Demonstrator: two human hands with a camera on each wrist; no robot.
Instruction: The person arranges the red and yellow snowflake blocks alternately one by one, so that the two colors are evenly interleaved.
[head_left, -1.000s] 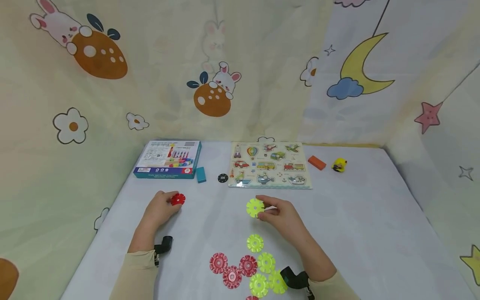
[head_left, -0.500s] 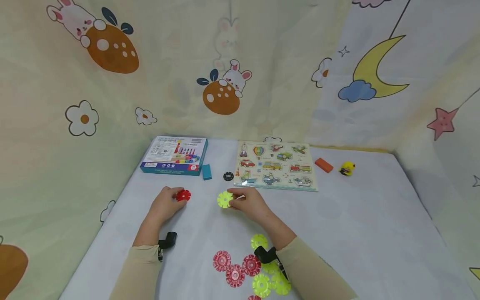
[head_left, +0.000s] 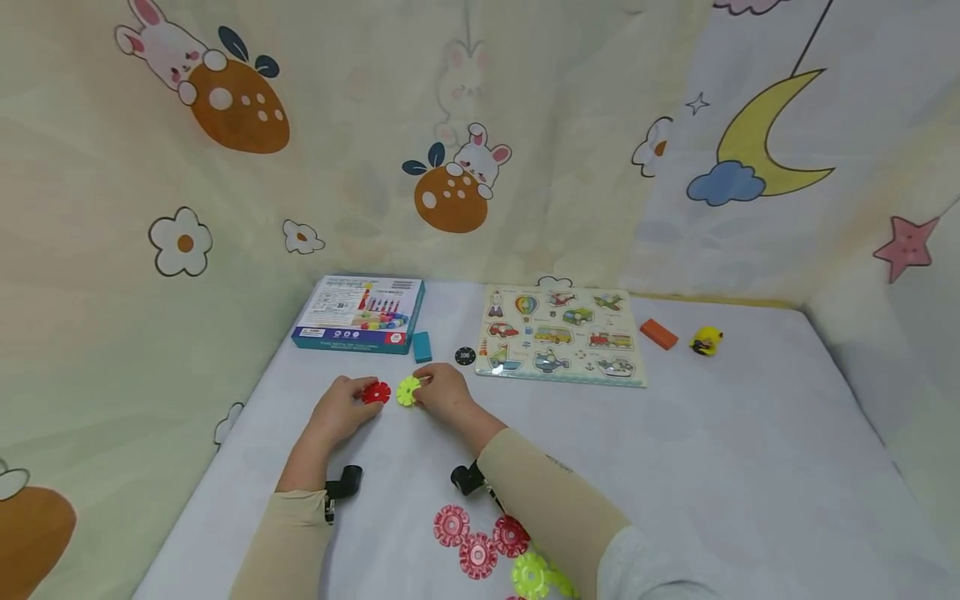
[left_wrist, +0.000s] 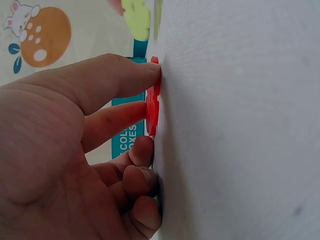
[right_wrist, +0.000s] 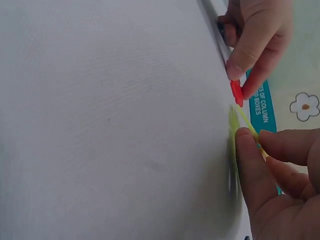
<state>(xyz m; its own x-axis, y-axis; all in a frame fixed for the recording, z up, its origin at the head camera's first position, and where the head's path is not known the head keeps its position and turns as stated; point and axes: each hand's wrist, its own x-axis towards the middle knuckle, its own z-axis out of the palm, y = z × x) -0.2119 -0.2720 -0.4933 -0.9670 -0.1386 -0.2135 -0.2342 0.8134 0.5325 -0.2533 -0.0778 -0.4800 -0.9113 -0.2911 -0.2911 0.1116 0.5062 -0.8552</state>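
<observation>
My left hand (head_left: 339, 410) pinches a red notched plastic disc (head_left: 377, 392) between thumb and finger, low over the white table. In the left wrist view the disc (left_wrist: 153, 107) shows edge-on, close to the cloth. My right hand (head_left: 448, 395) pinches a yellow-green notched disc (head_left: 407, 391) just right of the red one, with a narrow gap between them in the head view. From the right wrist, the yellow-green disc (right_wrist: 246, 118) is tilted, its edge close to the red disc (right_wrist: 236, 93).
Several red discs (head_left: 477, 556) and yellow-green discs (head_left: 531, 575) lie near the front, partly under my right sleeve (head_left: 555, 508). Behind stand a box (head_left: 360, 312), a blue block (head_left: 422, 347), a black chip (head_left: 465, 356), a picture puzzle board (head_left: 562, 337), an orange block (head_left: 658, 334) and a yellow toy (head_left: 706, 341).
My right hand has carried the yellow-green disc leftward, up beside the red disc. The left hand keeps its hold with little movement. The head view has shifted slightly.
</observation>
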